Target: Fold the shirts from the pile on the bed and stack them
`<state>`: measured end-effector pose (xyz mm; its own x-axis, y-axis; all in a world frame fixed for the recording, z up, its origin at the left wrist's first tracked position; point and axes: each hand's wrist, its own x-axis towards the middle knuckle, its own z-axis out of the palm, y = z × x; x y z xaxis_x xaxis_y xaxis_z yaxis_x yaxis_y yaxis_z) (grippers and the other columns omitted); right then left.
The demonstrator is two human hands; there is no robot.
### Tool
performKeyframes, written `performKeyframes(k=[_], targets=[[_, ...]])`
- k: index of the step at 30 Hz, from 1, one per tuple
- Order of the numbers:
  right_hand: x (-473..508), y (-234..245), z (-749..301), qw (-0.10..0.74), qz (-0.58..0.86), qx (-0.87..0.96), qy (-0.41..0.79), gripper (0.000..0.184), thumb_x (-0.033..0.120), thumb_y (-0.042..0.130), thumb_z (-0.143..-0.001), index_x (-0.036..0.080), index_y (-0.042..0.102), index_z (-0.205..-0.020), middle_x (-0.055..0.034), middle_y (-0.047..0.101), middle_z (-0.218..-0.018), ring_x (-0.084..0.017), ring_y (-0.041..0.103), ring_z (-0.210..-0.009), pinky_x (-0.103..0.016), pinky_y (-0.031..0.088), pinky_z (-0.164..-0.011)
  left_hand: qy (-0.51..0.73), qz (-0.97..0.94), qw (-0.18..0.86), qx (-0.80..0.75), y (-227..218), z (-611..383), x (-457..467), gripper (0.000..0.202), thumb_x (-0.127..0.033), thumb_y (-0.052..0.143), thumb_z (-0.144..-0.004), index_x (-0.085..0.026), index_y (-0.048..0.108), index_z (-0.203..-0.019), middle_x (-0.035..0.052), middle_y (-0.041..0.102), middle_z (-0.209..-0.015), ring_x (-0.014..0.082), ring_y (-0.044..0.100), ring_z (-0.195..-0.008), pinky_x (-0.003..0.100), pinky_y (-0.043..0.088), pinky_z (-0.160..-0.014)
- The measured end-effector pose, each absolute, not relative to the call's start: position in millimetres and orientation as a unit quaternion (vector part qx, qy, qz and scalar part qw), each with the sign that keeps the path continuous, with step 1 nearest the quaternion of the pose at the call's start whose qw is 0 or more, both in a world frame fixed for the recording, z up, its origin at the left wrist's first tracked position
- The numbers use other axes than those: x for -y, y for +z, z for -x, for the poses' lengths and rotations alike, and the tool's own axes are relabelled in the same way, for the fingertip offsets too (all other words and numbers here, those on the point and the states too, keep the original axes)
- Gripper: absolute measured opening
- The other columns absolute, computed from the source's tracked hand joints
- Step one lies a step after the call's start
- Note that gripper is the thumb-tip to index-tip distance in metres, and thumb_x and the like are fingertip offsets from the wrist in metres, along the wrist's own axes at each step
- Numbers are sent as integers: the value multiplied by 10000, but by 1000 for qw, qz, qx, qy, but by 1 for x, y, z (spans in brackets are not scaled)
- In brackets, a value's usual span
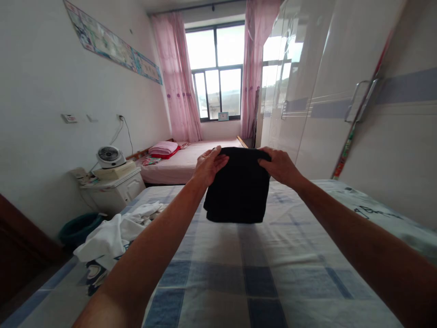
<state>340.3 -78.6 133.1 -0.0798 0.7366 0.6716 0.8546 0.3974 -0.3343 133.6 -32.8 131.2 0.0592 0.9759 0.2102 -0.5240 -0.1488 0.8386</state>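
Note:
A folded black cloth garment (239, 189) hangs from both my hands above the bed, its kind not clear from the folds. My left hand (210, 166) pinches its upper left corner, thumb on top. The upper right corner is gripped by my right hand (278, 165), with the fingers partly hidden behind the cloth. The garment forms a flat, roughly rectangular bundle with a slightly uneven lower left edge. Below it lies the blue and white checked bedsheet (221, 282).
Crumpled white clothes (112, 234) lie on the bed's left side. A pillow (375, 212) is at the right. Beyond stand a pink bed (184, 157), a white nightstand (119, 187) with a fan (111, 156), and a glossy wardrobe (317, 91). A dark green bin (80, 228) stands left.

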Motion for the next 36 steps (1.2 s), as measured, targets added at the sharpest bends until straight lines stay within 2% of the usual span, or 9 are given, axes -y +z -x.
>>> performKeyframes(k=[3,5,7,10,13,17,23,30,36], targets=[[85,121,-337,417,495,755,-103,381,214,494,-793,209,619,-1153,-18,693,-947,-194,628,-845,-321,462,-795,612,-450,587,-281,125,-119,45,256,-335,715,-758,-140,564,-828,16,643,-696,124,669,-623,224,554,-616],[101,94,-338,390,486,777,-94,405,190,494,-796,232,597,-1184,-24,689,-1039,-203,630,-908,-333,459,-830,563,-480,588,-326,101,-106,65,288,-358,738,-723,-134,589,-826,38,662,-745,138,674,-615,203,530,-550],[123,54,-342,331,490,804,-64,439,139,497,-768,237,598,-1183,-41,669,-1131,-220,612,-1003,-359,442,-888,478,-509,594,-400,64,-93,90,332,-385,767,-669,-131,595,-795,45,663,-770,163,680,-600,196,497,-479],[161,-8,-349,190,476,858,38,479,76,507,-707,239,632,-1139,-57,666,-1154,-225,596,-1076,-389,422,-942,299,-516,621,-509,4,-73,122,370,-407,795,-594,-142,545,-662,5,600,-607,177,657,-529,195,446,-418],[187,-40,-356,140,490,854,105,460,150,573,-726,248,625,-1172,-68,627,-1232,-248,548,-1167,-419,412,-975,212,-533,619,-536,-31,-58,133,332,-416,769,-602,-152,570,-634,-15,565,-542,137,603,-487,172,391,-396],[185,-33,-362,215,563,791,103,339,341,515,-853,248,622,-1161,-70,644,-1195,-234,615,-1058,-404,468,-906,273,-591,530,-544,-36,-53,123,279,-421,708,-661,-149,651,-631,17,610,-607,112,545,-530,172,386,-428],[154,-31,-362,272,610,733,128,285,328,497,-855,215,654,-1064,-52,706,-999,-204,666,-884,-338,512,-775,346,-524,572,-528,-37,-74,108,234,-307,703,-678,-127,659,-820,16,621,-691,110,565,-619,201,442,-562],[151,-55,-336,318,551,759,139,279,263,489,-860,214,617,-1102,-59,633,-1138,-198,607,-1021,-353,465,-903,277,-437,661,-544,-48,-78,89,256,-370,675,-715,-136,577,-747,-10,567,-624,84,517,-522,190,378,-488],[145,-79,-331,335,543,762,110,307,213,495,-847,187,601,-1135,-94,593,-1211,-218,548,-1131,-390,430,-984,316,-448,628,-552,-51,-97,91,313,-456,643,-736,-149,582,-730,-39,517,-550,82,464,-493,197,330,-471]])
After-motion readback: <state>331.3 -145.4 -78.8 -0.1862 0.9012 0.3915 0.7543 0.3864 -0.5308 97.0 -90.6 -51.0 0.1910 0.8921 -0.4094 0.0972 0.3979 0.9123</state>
